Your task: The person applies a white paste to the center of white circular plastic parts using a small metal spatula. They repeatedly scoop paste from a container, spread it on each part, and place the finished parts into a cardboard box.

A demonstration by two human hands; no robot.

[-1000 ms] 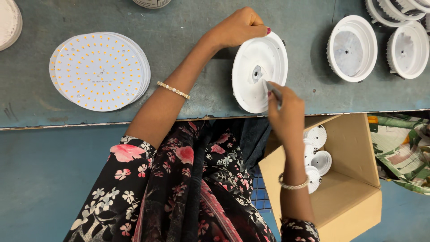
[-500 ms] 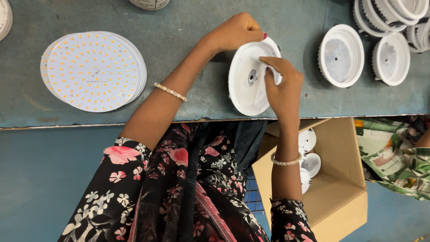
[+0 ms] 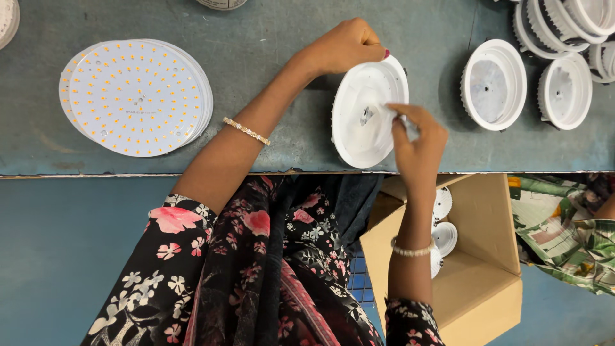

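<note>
View from above of a person working at a grey-green tabletop [image 3: 269,38]. The left hand [image 3: 346,46] is curled over the upper rim of a white round lamp housing [image 3: 359,131], gripping it and holding it tilted on edge near the front border of the tabletop, its open inner face turned toward the camera. The right hand [image 3: 418,138] reaches into the housing from the right, thumb and forefinger pinched together on a small pale item [image 3: 410,130] close to the central hole; the item is too blurred to identify, and the other fingers are folded in. Each wrist carries a bracelet, and the sleeves are black with a floral print. To the left, well apart from the housing, lies a stack of round white boards [image 3: 136,96] dotted with small yellow points. To the right stand two further white housings [image 3: 494,84] side by side, openings up, and more of the same are piled in the upper right corner [image 3: 570,19]. Below the edge of the tabletop, just beside the right forearm, sits an open cardboard box [image 3: 487,256] holding several small white round parts [image 3: 444,237]. At the far right border a sleeve in green patterned cloth [image 3: 570,230], belonging to another person, enters the view.
</note>
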